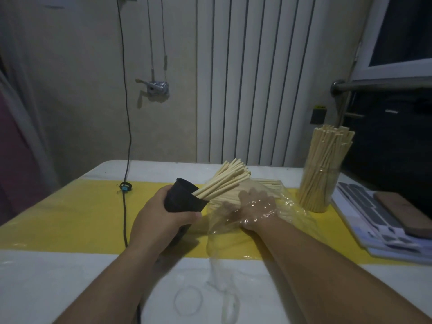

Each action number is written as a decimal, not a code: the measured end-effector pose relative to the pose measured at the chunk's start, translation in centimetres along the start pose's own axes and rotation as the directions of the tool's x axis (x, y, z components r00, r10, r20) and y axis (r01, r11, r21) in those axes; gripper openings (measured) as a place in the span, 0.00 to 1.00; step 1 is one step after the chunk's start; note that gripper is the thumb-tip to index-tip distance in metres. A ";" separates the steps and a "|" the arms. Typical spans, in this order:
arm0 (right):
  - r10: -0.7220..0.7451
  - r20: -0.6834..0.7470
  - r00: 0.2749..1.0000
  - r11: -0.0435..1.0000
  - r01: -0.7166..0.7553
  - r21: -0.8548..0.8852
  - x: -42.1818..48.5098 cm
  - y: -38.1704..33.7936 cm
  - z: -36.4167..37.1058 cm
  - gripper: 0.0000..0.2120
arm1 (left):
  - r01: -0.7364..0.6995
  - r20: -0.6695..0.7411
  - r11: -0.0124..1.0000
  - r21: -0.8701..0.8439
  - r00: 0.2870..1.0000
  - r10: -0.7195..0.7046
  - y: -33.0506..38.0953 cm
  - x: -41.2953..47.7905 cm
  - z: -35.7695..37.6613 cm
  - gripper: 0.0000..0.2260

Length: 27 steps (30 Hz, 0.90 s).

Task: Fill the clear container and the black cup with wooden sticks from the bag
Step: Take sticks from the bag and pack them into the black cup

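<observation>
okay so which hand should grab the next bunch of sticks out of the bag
Right. The right hand is already inside the clear bag, lying on the sticks there. The left hand is busy holding the tilted black cup, whose mouth faces the bag.

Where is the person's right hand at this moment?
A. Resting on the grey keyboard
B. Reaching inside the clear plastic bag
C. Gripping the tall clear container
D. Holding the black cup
B: the right hand shows through the film of the plastic bag, among the loose sticks, while the left hand holds the tilted black cup.
</observation>
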State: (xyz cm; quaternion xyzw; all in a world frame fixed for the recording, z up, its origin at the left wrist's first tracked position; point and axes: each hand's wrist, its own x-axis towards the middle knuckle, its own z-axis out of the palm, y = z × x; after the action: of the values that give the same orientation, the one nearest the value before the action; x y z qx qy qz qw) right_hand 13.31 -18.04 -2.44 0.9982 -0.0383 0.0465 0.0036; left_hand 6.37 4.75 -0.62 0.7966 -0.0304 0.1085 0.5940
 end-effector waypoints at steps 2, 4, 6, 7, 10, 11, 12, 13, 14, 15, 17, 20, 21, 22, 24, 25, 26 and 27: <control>-0.013 -0.014 1.000 1.000 0.013 -0.016 -0.9 0.5 0.6 0.33 | 0.009 -0.003 1.000 -0.012 1.000 -0.009 0.0 -0.2 -0.1 0.25; -0.033 -0.001 0.999 0.999 0.033 0.008 -2.2 0.8 0.7 0.33 | 0.007 -0.003 1.000 -0.011 1.000 -0.007 0.2 -0.3 -0.1 0.25; -0.099 -0.026 0.995 0.995 0.099 -0.007 -3.6 1.0 0.7 0.30 | -0.001 -0.004 1.000 0.003 1.000 0.001 0.3 -0.4 -0.1 0.25; -0.133 -0.029 0.991 0.990 0.131 -0.041 -4.3 1.1 0.6 0.28 | -0.004 -0.004 1.000 0.013 1.000 0.004 0.4 -0.5 -0.1 0.25; -0.165 0.005 0.986 0.984 0.165 -0.068 -5.9 1.3 0.1 0.25 | -0.020 -0.007 0.999 0.040 1.000 0.020 0.7 -0.8 0.0 0.24; -0.157 0.010 0.988 0.985 0.158 -0.063 -6.2 1.3 -0.1 0.25 | -0.026 -0.008 0.999 0.048 1.000 0.027 0.8 -0.9 0.0 0.24; -0.152 0.012 0.988 0.987 0.153 -0.053 -6.5 1.3 -0.1 0.27 | -0.034 -0.010 0.998 0.053 0.999 0.034 0.8 -1.0 0.0 0.24; -0.148 0.013 0.989 0.988 0.148 -0.036 -6.7 1.3 0.0 0.31 | -0.042 -0.010 0.997 0.059 0.999 0.043 0.8 -1.1 0.1 0.24; -0.153 0.003 0.988 0.988 0.153 -0.014 -7.0 1.3 0.2 0.36 | -0.051 -0.009 0.997 0.065 0.999 0.052 0.8 -1.2 0.1 0.23; -0.169 -0.028 0.985 0.985 0.170 0.023 -7.4 1.3 0.6 0.40 | -0.059 -0.006 0.996 0.069 0.998 0.059 0.8 -1.2 0.1 0.23; -0.192 -0.077 0.978 0.971 0.200 0.128 -8.0 1.3 1.1 0.39 | -0.066 -0.004 0.995 0.073 0.998 0.066 0.9 -1.2 0.0 0.24; -0.238 -0.061 0.969 0.945 0.245 0.215 -8.3 1.8 0.4 0.25 | -0.065 0.001 0.996 0.065 0.998 0.065 0.9 -1.2 0.0 0.24; -0.249 -0.068 0.966 0.940 0.258 0.222 -8.3 2.0 0.0 0.23 | -0.064 0.005 0.996 0.061 0.998 0.064 0.8 -1.2 0.0 0.24; -0.256 -0.074 0.964 0.935 0.266 0.233 -8.5 2.1 -0.5 0.22 | -0.064 0.009 0.996 0.056 0.998 0.063 0.8 -1.2 0.0 0.24; -0.275 -0.085 0.958 0.924 0.288 0.251 -8.9 2.2 -1.2 0.19 | -0.065 0.017 0.997 0.047 0.998 0.064 1.0 -1.3 0.0 0.23; -0.291 -0.078 0.954 0.920 0.301 0.250 -9.1 2.1 -1.3 0.16 | -0.067 0.019 0.997 0.046 0.998 0.067 1.0 -1.4 0.0 0.23; -0.302 -0.075 0.950 0.917 0.311 0.249 -9.0 2.0 -1.3 0.13 | -0.071 0.020 0.996 0.049 0.997 0.070 1.1 -1.5 0.0 0.24; -0.297 -0.069 0.952 0.916 0.305 0.261 -8.9 2.0 -1.2 0.11 | -0.074 0.017 0.996 0.055 0.997 0.073 1.1 -1.5 0.0 0.24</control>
State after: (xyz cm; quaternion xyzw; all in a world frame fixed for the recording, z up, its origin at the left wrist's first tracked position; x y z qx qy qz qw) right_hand 4.20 -19.35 -2.04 0.9826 0.1225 0.0640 -0.1242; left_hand 4.68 4.29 0.07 0.8120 -0.0609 0.1252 0.5669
